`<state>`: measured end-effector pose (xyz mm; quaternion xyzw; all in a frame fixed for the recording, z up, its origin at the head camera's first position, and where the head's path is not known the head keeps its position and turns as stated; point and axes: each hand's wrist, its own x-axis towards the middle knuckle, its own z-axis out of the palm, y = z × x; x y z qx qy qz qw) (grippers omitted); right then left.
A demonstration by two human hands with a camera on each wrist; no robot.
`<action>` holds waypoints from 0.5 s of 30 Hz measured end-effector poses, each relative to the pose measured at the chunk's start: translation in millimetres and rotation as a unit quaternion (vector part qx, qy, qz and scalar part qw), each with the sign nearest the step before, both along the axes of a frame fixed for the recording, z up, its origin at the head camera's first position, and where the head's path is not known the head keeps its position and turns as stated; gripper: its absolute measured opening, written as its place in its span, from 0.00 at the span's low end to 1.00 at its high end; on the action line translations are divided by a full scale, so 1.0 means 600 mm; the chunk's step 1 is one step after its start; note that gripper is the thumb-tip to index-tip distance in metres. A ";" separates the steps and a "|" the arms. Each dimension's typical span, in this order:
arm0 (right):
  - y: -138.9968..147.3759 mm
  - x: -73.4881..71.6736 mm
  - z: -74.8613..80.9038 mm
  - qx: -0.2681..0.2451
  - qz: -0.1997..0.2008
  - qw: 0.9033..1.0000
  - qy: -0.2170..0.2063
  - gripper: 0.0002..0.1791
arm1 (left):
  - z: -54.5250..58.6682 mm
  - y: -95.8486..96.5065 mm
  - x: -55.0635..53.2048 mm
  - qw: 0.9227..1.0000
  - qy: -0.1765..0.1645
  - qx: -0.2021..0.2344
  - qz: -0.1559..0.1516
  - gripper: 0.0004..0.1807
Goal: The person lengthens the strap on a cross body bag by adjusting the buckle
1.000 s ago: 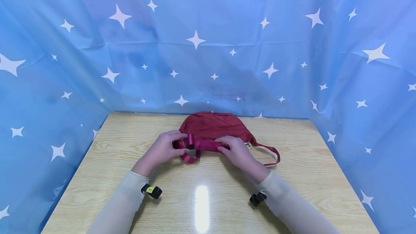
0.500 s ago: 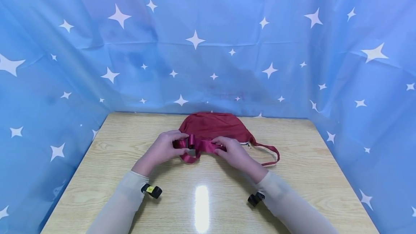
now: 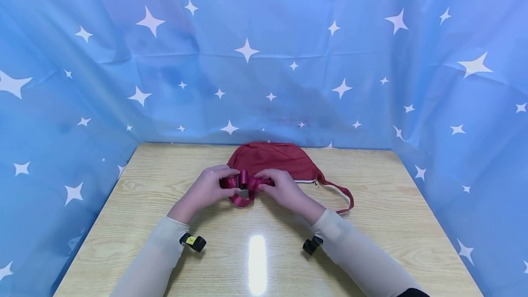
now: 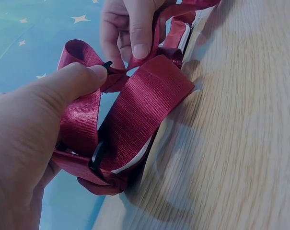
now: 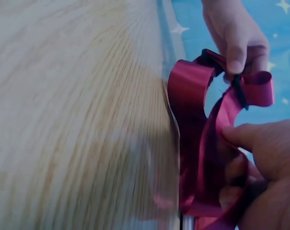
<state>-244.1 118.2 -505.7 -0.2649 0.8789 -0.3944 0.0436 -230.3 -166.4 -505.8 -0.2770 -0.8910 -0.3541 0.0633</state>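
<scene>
A dark red waist bag (image 3: 274, 157) lies on the table, its zipper side toward me. From its left end a shiny red strap (image 4: 140, 110) loops up through a black slider buckle (image 5: 239, 91). My left hand (image 3: 208, 187) pinches the strap at the buckle between thumb and fingers. A little to the right, my right hand (image 3: 284, 189) pinches the same strap between thumb and fingertips. A short strap loop stands up between the two hands. In the left wrist view, a second black strap fitting (image 4: 97, 155) sits lower on the strap.
The light wooden table (image 3: 144, 242) carries a bright glare streak in front of the bag. Another strap loop (image 3: 346, 198) trails off the bag's right end, near a zipper pull (image 3: 316, 184). A blue star-patterned curtain (image 3: 264, 72) surrounds the table's back and sides.
My right hand has slid left along the strap, closer to the left hand, uncovering more of the bag's zipper. The left hand stays where it was, gripping at the buckle.
</scene>
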 end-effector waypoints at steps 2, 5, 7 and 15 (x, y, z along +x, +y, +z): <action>0.003 0.000 0.000 0.005 -0.005 1.000 0.005 0.17 | 0.000 0.000 0.000 1.000 0.000 -0.002 0.000 0.27; 0.014 0.001 0.001 0.009 -0.011 1.000 0.016 0.16 | 0.001 -0.001 0.000 1.000 -0.002 -0.004 0.001 0.27; 0.023 0.002 0.001 0.010 -0.011 1.000 0.025 0.16 | 0.001 -0.002 0.000 1.000 -0.002 -0.004 0.001 0.27; 0.052 0.007 0.002 0.007 -0.012 0.998 0.054 0.15 | 0.002 -0.003 0.000 1.000 -0.009 0.004 0.000 0.26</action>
